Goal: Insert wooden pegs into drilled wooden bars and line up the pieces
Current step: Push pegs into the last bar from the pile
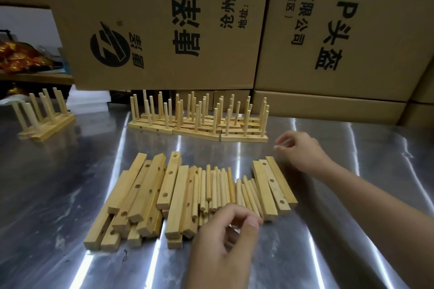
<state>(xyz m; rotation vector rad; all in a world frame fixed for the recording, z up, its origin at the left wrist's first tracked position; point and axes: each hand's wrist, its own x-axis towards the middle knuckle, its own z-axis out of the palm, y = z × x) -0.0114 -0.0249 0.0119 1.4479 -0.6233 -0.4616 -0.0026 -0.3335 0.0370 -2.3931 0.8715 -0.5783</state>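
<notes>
A heap of loose drilled wooden bars lies left of centre on the steel table. Beside it lie several loose pegs, with three more bars to their right. My left hand hovers over the near ends of the pegs with curled fingers and the thumb close to the index finger. Its fingertips hide whatever is under them. My right hand is in the air just past the three bars, blurred, with loosely curled fingers and nothing in it. A row of bars with upright pegs stands behind.
A second small group of pegged bars stands at the far left. Large cardboard boxes close off the back of the steel table. A shelf with shiny packets is at the left edge.
</notes>
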